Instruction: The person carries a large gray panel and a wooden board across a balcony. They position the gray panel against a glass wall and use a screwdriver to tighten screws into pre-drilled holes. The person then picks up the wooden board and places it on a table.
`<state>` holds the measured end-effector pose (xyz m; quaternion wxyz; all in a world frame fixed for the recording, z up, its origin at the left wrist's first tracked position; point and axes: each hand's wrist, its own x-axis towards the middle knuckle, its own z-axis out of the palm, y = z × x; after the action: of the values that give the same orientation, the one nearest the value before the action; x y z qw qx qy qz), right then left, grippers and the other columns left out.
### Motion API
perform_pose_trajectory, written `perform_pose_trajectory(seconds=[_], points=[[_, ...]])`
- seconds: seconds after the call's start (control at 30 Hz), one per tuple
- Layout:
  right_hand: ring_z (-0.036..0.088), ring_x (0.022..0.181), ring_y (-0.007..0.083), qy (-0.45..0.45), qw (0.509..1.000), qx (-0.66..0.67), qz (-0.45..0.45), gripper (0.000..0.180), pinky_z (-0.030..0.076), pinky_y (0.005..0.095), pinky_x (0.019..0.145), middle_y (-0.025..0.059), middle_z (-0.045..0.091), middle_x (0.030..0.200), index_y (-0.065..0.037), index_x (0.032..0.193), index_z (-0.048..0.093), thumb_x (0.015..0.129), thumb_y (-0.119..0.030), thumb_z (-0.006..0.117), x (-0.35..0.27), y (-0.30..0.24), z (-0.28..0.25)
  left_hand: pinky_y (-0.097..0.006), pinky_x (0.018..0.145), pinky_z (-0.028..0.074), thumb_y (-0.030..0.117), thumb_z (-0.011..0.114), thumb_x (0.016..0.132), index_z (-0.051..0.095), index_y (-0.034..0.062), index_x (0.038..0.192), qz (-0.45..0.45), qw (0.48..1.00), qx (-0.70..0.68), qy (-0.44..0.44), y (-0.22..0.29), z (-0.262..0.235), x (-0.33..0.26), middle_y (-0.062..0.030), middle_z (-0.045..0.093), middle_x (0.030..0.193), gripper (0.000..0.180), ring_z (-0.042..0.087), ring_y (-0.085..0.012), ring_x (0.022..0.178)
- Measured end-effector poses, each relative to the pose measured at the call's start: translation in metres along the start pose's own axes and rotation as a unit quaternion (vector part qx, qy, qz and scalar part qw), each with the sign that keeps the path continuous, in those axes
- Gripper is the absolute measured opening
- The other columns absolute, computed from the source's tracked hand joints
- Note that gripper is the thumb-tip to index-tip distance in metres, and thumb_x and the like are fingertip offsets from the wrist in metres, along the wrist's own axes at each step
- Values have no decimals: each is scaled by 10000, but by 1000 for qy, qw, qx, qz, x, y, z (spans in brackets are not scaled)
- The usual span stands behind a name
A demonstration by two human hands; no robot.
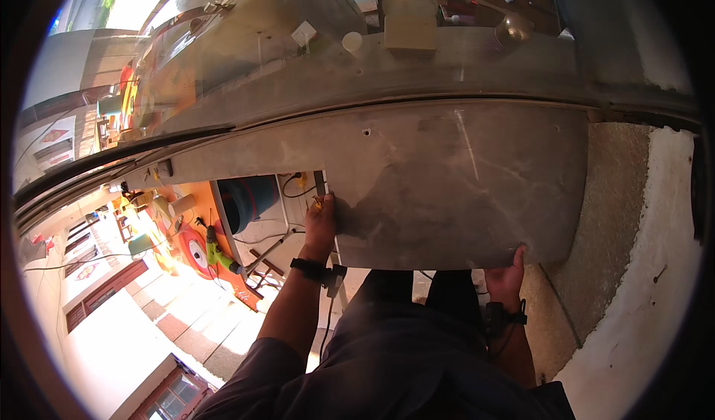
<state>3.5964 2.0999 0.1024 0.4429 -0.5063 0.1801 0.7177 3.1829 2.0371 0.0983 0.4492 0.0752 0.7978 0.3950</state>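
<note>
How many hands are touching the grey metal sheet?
2. The left hand grips the grey metal sheet at its left edge; the right hand holds its lower right edge.

Harsh overexposed daylight at left, dim shadowed centre, strong fisheye bending, dark rim.

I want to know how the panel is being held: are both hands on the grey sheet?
Yes, the left hand grips the grey sheet at its left edge, the right hand its lower edge.

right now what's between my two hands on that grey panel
In the head view, only the bare lower edge of the grey panel runs between the left hand and the right hand; dark trousers show below it.
</note>
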Motion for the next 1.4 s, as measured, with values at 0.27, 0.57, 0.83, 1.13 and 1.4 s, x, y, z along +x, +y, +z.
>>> perform_pose_trajectory(seconds=[0.27,0.57,0.83,1.13,1.4], points=[[460,1268,276,-16,1000,6,-1,551,350,456,1088,64,506,1387,-107,1370,465,953,-460,537,5,-3,-10,-276,690,450,283,477,1012,637,-6,996,12,995,94,35,6,7,-3,-39,621,797,330,542,-112,735],[456,1278,296,19,1000,7,-20,576,347,495,1084,63,499,1407,-114,1379,466,937,-472,557,3,-3,-7,-288,643,427,272,507,996,606,4,935,29,994,92,53,5,8,-5,-21,578,730,292,493,-106,676],[460,1274,295,33,999,5,-20,561,355,493,1077,62,503,1403,-114,1364,482,938,-472,554,2,-3,-4,-261,640,431,287,487,1009,625,28,972,6,998,64,27,3,2,-3,-8,595,781,296,521,-91,701],[450,1282,304,13,1000,3,-14,589,355,495,1077,68,494,1408,-110,1393,445,941,-472,551,2,-3,-6,-245,537,444,220,568,962,593,47,945,20,995,35,93,43,-40,19,1,565,728,175,560,-97,614],[463,1269,302,10,1000,5,8,600,362,483,1075,72,495,1409,-104,1389,453,937,-487,547,1,-5,-7,-417,844,498,140,553,897,612,35,1072,274,869,410,39,92,-53,63,-186,622,1056,212,612,-371,982]])
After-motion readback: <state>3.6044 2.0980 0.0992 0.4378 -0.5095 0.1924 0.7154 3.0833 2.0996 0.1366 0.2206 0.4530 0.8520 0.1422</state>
